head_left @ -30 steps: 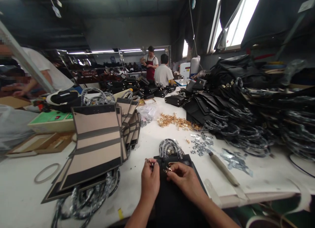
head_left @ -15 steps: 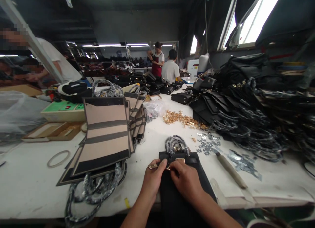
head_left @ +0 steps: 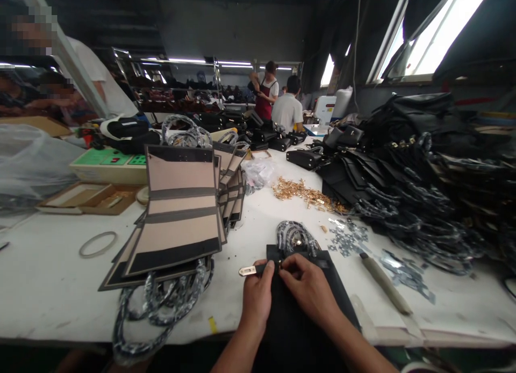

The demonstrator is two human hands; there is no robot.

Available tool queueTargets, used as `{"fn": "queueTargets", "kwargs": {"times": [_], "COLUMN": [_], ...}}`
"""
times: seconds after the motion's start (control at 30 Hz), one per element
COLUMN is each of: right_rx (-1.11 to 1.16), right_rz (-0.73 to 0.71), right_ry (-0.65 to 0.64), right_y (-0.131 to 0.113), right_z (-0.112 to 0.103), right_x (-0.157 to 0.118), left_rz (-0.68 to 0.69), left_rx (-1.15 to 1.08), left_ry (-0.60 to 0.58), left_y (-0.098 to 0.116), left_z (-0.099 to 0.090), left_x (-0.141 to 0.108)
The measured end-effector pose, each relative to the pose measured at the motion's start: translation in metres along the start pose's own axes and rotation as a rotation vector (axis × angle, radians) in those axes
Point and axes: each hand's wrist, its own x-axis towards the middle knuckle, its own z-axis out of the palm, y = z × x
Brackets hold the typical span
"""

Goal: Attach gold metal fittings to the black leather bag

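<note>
A black bag panel (head_left: 338,287) lies before me at the table's front edge, its plastic-wrapped handles (head_left: 296,234) at the far end. My left hand (head_left: 257,300) is closed, thumb on top, on a short black strap (head_left: 260,268). The strap's gold metal tip (head_left: 246,271) sticks out to the left. Close beside it, over the panel, my right hand (head_left: 308,287) is pinched at the strap's right end. A tiny gold glint shows by its fingertips, but I cannot make out what they hold.
Left stands a stack of beige-and-black bag panels (head_left: 181,201) with wrapped handles. Gold fittings (head_left: 300,191), metal plates (head_left: 349,237) and a grey-handled tool (head_left: 386,284) lie beyond and right. Black bag pieces (head_left: 363,174) pile up at right. Several people are in the background.
My left hand has turned the strap, so its gold tip now points out left and the black part shows. My right hand stays pinched close by. The view has shifted slightly.
</note>
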Motion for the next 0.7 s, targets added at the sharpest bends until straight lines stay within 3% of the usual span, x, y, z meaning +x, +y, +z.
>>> {"fn": "queueTargets", "kwargs": {"times": [0.17,0.37,0.7], "right_rx": [0.118,0.003,-0.102], "right_rz": [0.040,-0.060,-0.102], "right_ry": [-0.006,0.125,0.123], "right_y": [0.015,0.015,0.011], "right_z": [-0.003,0.003,0.009], "right_x": [0.003,-0.005,-0.010], "left_rz": [-0.010,-0.032,-0.058], "left_rx": [-0.034,-0.076,-0.167], "left_ry": [-0.006,0.002,-0.047], "left_y": [-0.007,-0.008,-0.010], "left_z": [-0.006,-0.009,-0.013], "left_x": [0.002,-0.003,-0.004]}}
